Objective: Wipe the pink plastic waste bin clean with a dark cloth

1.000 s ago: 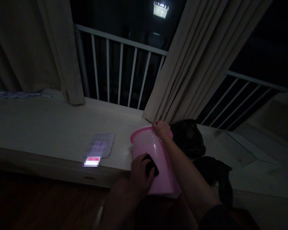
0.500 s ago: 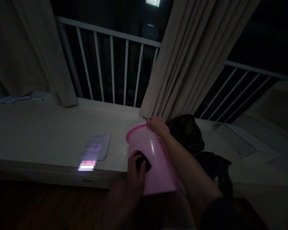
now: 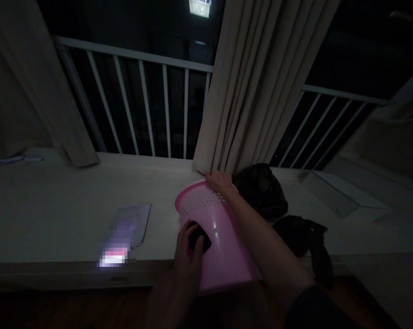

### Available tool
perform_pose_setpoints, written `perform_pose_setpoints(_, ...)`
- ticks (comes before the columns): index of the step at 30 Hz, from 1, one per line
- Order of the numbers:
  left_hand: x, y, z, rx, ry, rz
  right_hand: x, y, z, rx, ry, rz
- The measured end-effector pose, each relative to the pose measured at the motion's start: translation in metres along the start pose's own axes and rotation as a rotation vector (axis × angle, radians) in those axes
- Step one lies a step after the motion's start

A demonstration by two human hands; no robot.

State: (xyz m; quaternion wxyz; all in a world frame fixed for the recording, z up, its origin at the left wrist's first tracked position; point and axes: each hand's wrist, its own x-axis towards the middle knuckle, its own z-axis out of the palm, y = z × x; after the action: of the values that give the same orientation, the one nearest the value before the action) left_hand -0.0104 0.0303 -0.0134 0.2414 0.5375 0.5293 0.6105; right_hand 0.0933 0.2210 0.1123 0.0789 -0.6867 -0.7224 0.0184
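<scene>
Lying on the pale ledge (image 3: 65, 210), a paper sheet (image 3: 136, 219) occupied the left side. To its right, the left hand (image 3: 187, 251) had its grip closed around a black object (image 3: 201, 237) at the side of the pink basket (image 3: 223, 260), which was located at the ledge's front edge; the right hand (image 3: 222, 182) grasped the rim. Two black bags (image 3: 261, 192) lay farther right.

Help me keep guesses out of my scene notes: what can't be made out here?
All in the head view:
Inside of the pink basket: hidden by its near wall.
What the dark object is: too dim, partly covered by the left hand.
Contents of the black bag: hidden by its dark sides.
Writing on the paper: too small and dim.
Bright patch: pixelated.
Extent of the light cloth: cut off by the left edge.
</scene>
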Motion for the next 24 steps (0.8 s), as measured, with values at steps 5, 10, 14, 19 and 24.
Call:
perform_pose_setpoints(5,-0.01,0.002,0.008,0.045,0.048,0.055,-0.01,0.005,-0.002,0.001,-0.011,-0.027)
perform_pose_setpoints(10,-0.017,0.008,0.004,0.096,-0.01,0.084,-0.023,0.013,-0.006,0.056,-0.001,0.004)
perform_pose_setpoints(14,-0.021,0.014,0.0,0.148,-0.085,0.119,-0.033,0.018,-0.008,0.101,0.026,0.03)
perform_pose_setpoints(19,-0.025,0.015,0.0,0.201,-0.08,0.127,-0.04,0.016,-0.009,0.118,0.055,0.056)
perform_pose_setpoints(24,-0.03,0.009,-0.002,0.293,-0.134,0.189,-0.044,0.017,-0.007,0.122,0.101,0.08)
